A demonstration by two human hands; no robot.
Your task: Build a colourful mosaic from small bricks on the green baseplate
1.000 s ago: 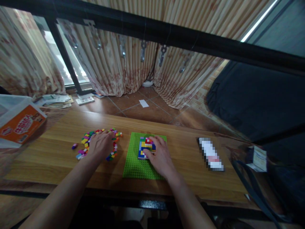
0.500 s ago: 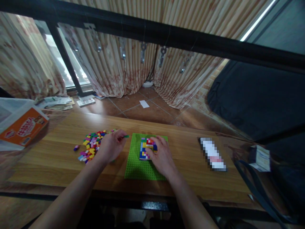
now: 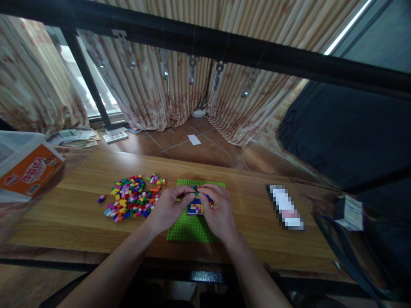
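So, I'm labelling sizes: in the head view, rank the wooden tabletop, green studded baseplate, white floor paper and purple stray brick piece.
Largest to smallest:
Wooden tabletop
Green studded baseplate, partly hidden
White floor paper
Purple stray brick piece

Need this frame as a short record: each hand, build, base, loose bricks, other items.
left_hand: left hand, fingertips at the build's upper part; grip hidden
right_hand: right hand, thumb and fingers at the build; grip hidden
build: multicolored brick build, partly covered by the hands
base: green studded baseplate, under the build
loose_bricks: mixed-color pile, left of baseplate; stray brick left of pile
other: pixelated slab, right of baseplate
surface: wooden table
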